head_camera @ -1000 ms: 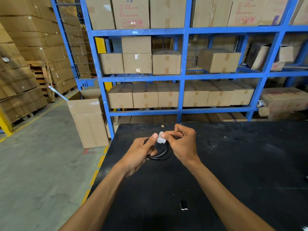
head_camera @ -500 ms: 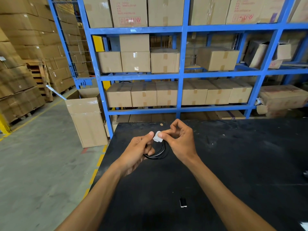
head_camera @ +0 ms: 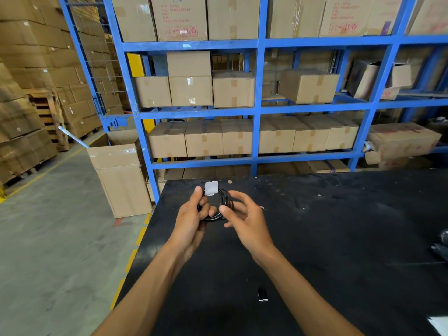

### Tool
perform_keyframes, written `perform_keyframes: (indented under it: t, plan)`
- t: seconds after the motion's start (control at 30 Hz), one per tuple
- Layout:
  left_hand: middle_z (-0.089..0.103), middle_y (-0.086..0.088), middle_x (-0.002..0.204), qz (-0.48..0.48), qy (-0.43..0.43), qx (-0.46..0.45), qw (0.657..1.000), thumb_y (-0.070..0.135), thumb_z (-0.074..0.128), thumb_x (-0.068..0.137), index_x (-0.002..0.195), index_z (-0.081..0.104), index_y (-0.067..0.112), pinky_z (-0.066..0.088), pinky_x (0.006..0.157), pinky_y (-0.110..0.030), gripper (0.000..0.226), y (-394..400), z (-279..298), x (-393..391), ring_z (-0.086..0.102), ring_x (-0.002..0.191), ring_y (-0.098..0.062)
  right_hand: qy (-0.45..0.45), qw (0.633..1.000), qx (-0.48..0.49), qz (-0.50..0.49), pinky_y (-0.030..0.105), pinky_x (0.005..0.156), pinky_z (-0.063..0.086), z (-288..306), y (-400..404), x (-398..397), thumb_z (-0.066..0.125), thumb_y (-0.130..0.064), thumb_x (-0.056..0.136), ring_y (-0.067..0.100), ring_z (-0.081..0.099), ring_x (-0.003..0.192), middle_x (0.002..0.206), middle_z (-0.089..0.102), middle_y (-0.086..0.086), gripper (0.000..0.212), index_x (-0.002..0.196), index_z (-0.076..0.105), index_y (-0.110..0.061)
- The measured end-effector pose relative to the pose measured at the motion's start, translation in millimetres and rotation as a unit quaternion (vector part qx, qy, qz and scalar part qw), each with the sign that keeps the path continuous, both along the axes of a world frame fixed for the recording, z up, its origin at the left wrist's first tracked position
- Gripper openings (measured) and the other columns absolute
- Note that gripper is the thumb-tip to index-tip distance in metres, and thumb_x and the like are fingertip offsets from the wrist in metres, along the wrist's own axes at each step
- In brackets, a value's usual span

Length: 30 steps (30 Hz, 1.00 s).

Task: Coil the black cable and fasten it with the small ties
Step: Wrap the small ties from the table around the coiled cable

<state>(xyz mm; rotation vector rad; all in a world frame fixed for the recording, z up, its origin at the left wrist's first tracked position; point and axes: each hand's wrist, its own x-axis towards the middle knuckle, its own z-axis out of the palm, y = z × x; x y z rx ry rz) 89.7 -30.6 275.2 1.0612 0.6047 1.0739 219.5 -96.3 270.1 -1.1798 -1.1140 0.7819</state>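
My left hand (head_camera: pixel 191 214) clamped the coiled black cable (head_camera: pixel 224 202) — white tie (head_camera: pixel 211 188) atop — while my right hand (head_camera: pixel 244 220) hung open beside, above the worktop (head_camera: pixel 339 238).

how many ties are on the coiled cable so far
1. A white tie sits at the top of the black cable coil, beside the left hand thumb. Others could be hidden behind the hands.

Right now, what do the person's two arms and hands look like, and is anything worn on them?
Both forearms are bare as far as the picture shows; no sleeve is in view. The left hand and the right hand have no gloves. I see no watch, ring or bracelet on either wrist or on the fingers that show. No markings are visible.
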Motion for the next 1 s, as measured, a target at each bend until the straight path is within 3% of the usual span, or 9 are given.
perform_keyframes:
  t: [0.13, 0.33, 0.47, 0.6, 0.73, 0.9, 1.0]
  plan:
    - [0.035, 0.005, 0.047, -0.005, -0.024, 0.012, 1.000, 0.050, 0.048, 0.096, 0.058, 0.050, 0.022, 0.045, 0.080, -0.037, 0.046, -0.6, -5.1, 2.6, 0.052, 0.060, -0.011, -0.005, 1.000, 0.007, -0.019, 0.020, 0.063, 0.057, 4.1, 2.7, -5.2, 0.065, -0.007, 0.093, 0.007, 0.072, 0.090, 0.102, 0.075, -0.005, 0.036, 0.122, 0.058, -0.026]
    - [0.031, 0.005, 0.049, 0.017, -0.058, 0.015, 0.998, 0.055, 0.052, 0.087, 0.059, 0.052, 0.024, 0.046, 0.081, -0.036, 0.043, 2.1, -1.8, 1.5, 0.052, 0.058, -0.010, 0.011, 0.999, 0.028, -0.014, 0.022, 0.068, 0.058, 13.9, 1.8, -7.3, 0.055, -0.010, 0.099, 0.010, 0.073, 0.088, 0.099, 0.077, -0.004, 0.031, 0.106, 0.066, -0.037]
    - [0.031, 0.003, 0.050, 0.014, -0.061, 0.017, 0.998, 0.050, 0.047, 0.095, 0.062, 0.051, 0.021, 0.043, 0.087, -0.045, 0.044, -0.5, -0.2, 4.5, 0.052, 0.061, -0.013, 0.019, 0.999, 0.032, -0.019, 0.016, 0.065, 0.054, 19.1, 1.4, -11.0, 0.063, -0.015, 0.095, 0.000, 0.070, 0.091, 0.096, 0.076, -0.018, 0.031, 0.098, 0.067, -0.045]
    - [0.031, 0.004, 0.050, 0.020, -0.063, 0.023, 0.998, 0.049, 0.045, 0.096, 0.061, 0.051, 0.022, 0.039, 0.089, -0.047, 0.044, -2.1, 2.0, 7.8, 0.050, 0.058, -0.012, 0.022, 0.999, 0.014, -0.030, 0.017, 0.066, 0.056, 18.4, 3.9, -12.9, 0.063, -0.021, 0.095, -0.009, 0.066, 0.091, 0.090, 0.071, -0.033, 0.036, 0.089, 0.064, -0.056]
    - [0.031, 0.004, 0.050, 0.019, -0.058, 0.032, 0.998, 0.050, 0.046, 0.096, 0.060, 0.051, 0.023, 0.036, 0.087, -0.047, 0.045, -0.3, 1.8, 6.8, 0.050, 0.058, -0.012, 0.009, 0.999, 0.016, -0.035, 0.019, 0.069, 0.058, 16.6, 5.7, -12.8, 0.062, -0.018, 0.095, -0.010, 0.066, 0.094, 0.091, 0.072, -0.028, 0.033, 0.099, 0.060, -0.051]
    - [0.033, 0.005, 0.051, 0.027, -0.030, 0.044, 0.998, 0.056, 0.048, 0.091, 0.060, 0.052, 0.026, 0.038, 0.086, -0.045, 0.044, -1.0, -0.4, 5.9, 0.051, 0.060, -0.012, -0.007, 0.997, 0.038, -0.069, 0.021, 0.068, 0.060, 14.6, 8.6, -14.0, 0.062, -0.010, 0.094, -0.001, 0.070, 0.092, 0.100, 0.071, -0.016, 0.031, 0.122, 0.066, -0.025]
    - [0.034, 0.005, 0.051, 0.015, -0.032, 0.047, 0.998, 0.060, 0.052, 0.087, 0.061, 0.053, 0.026, 0.041, 0.090, -0.045, 0.043, -2.4, -0.2, 6.7, 0.054, 0.063, -0.012, -0.023, 0.996, 0.048, -0.077, 0.019, 0.067, 0.059, 16.5, 8.7, -12.1, 0.062, -0.008, 0.094, -0.001, 0.070, 0.089, 0.090, 0.072, -0.021, 0.035, 0.105, 0.067, -0.041]
